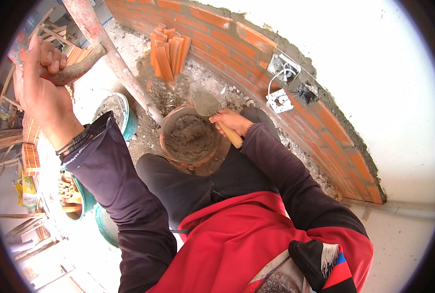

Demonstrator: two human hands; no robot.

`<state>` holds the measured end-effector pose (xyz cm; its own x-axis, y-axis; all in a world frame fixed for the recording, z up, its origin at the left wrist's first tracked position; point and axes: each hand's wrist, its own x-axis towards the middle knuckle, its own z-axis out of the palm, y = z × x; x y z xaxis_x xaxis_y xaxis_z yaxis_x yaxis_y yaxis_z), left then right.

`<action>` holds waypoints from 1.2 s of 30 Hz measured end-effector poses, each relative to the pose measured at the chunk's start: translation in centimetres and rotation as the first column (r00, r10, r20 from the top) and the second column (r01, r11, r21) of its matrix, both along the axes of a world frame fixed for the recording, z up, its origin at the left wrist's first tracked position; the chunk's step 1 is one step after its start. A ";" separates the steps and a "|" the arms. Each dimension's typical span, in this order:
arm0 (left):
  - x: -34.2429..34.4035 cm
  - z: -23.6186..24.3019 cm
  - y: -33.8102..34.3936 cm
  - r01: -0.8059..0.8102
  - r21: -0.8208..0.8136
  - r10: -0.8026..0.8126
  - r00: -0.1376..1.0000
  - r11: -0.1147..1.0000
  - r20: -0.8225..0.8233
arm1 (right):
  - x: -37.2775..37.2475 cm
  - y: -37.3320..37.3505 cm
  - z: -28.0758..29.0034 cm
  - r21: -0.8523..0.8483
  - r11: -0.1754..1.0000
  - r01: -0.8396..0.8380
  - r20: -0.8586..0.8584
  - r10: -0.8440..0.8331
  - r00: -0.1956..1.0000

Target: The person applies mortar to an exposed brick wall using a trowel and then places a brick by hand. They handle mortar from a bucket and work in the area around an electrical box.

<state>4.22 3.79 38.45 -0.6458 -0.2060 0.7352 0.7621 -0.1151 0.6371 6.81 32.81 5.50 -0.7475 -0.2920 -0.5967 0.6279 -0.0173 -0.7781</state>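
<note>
Your right hand [229, 122] is wrapped around the wooden handle [234, 138] of a trowel [206, 103], its blade ahead of your fingers by the far rim of the bucket [199, 161] of grey mortar [190, 136]. Your left hand [45, 101] curls round a curved bar [83, 65]; a teal bucket [131, 122] holds greyish material.

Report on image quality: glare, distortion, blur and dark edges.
Head view: strong glare washes out the floor at lower left; head view: fisheye distortion bows the brick wall, with a black border rounding the frame; head view: the left hand and right hand are fairly clear, but the trowel has a softer-looking blade.
</note>
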 end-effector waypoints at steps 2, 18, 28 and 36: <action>0.2 0.1 0.2 -0.017 -0.004 0.017 1.000 1.000 0.017 | -0.3 -0.1 -0.2 -0.009 1.000 -0.016 0.002 0.016 1.000; 1.0 0.4 0.9 -0.005 -0.012 0.005 1.000 1.000 -0.009 | -0.4 -0.2 -0.3 -0.004 1.000 0.000 -0.004 0.000 1.000; 1.2 0.6 0.9 -0.031 -0.023 0.031 1.000 0.999 0.000 | -0.3 -0.2 0.0 -0.002 1.000 -0.013 -0.012 0.013 1.000; 0.4 0.0 0.9 -0.073 0.003 0.073 0.997 0.997 -0.021 | 0.0 0.0 0.7 0.007 1.000 -0.003 -0.011 0.003 1.000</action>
